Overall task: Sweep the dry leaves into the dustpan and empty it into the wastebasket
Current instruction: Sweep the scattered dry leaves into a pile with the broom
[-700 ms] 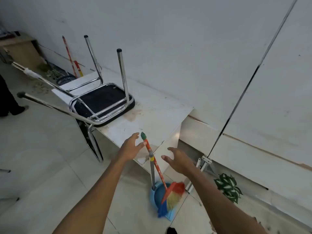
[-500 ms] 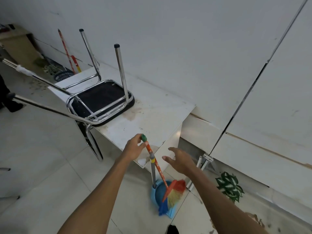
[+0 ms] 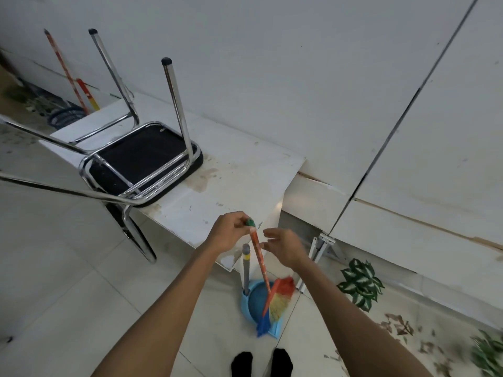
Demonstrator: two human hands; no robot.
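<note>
A small broom (image 3: pixel 277 300) with red, yellow and blue bristles and an orange handle stands with its head in a blue dustpan (image 3: pixel 254 303) on the floor. The dustpan's grey upright handle (image 3: pixel 245 268) rises beside the broom's. My left hand (image 3: pixel 230 232) is closed around the green top end of the broom handle. My right hand (image 3: pixel 284 247) hovers just right of the handle, fingers apart, holding nothing. Dry brown leaves (image 3: pixel 402 333) lie scattered on the tiles at lower right. A dark wastebasket (image 3: pixel 66 117) shows at far left by the wall.
A white table (image 3: pixel 217 183) carries an upturned chrome chair (image 3: pixel 141 164) with legs jutting out left and up. Two red poles (image 3: pixel 70 74) lean on the wall behind. Green patterned leafy plants (image 3: pixel 359 282) lie on the floor at right. My dark-socked feet (image 3: pixel 261 363) stand below the dustpan.
My left hand has closed on the broom's green tip. My right hand moved in toward the handle. The view shifted closer and downward, bringing my feet and the scattered leaves into sight.
</note>
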